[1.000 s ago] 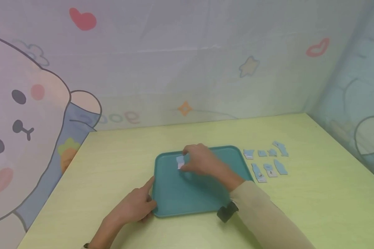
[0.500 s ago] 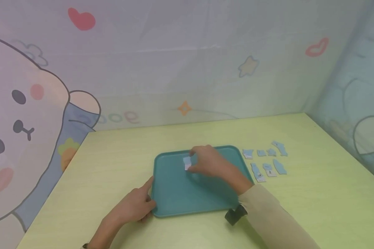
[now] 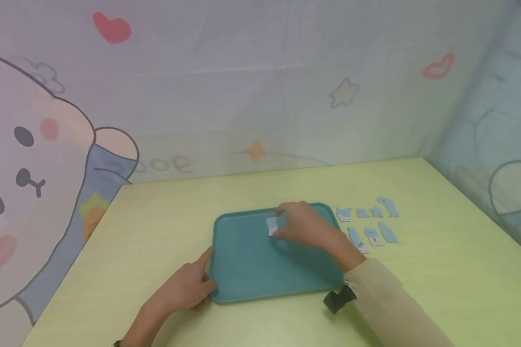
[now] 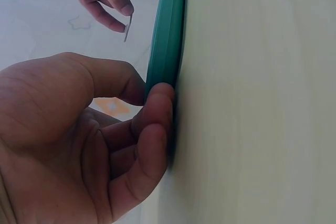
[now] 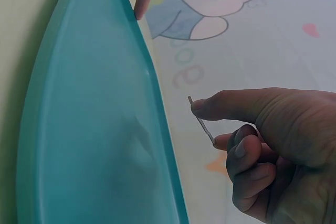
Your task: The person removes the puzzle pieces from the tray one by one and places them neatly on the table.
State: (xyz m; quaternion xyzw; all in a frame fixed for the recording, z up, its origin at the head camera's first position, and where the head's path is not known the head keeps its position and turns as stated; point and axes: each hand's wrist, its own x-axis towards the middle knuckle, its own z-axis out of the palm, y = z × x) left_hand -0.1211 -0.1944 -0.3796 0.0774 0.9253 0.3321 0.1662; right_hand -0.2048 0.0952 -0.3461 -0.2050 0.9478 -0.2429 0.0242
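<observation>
A small pale blue and white puzzle piece (image 3: 271,226) is pinched between the thumb and a finger of my right hand (image 3: 306,224). In the right wrist view the piece (image 5: 202,120) shows edge-on, raised above the tray, while the other fingers curl in. The teal tray (image 3: 252,270) lies on the table. My left hand (image 3: 184,286) holds its left edge. In the left wrist view, the thumb and fingers of my left hand (image 4: 94,135) close on the tray's rim (image 4: 167,35).
Several loose puzzle pieces (image 3: 374,236) lie in two rough rows on the table (image 3: 434,270), just right of the tray. A printed cloth (image 3: 226,96) hangs behind the table's back edge. A dark wrist camera (image 3: 339,299) sits under my right sleeve.
My right hand has moved to the right over the tray, carrying the puzzle piece with it. The left hand stays at the tray's left edge.
</observation>
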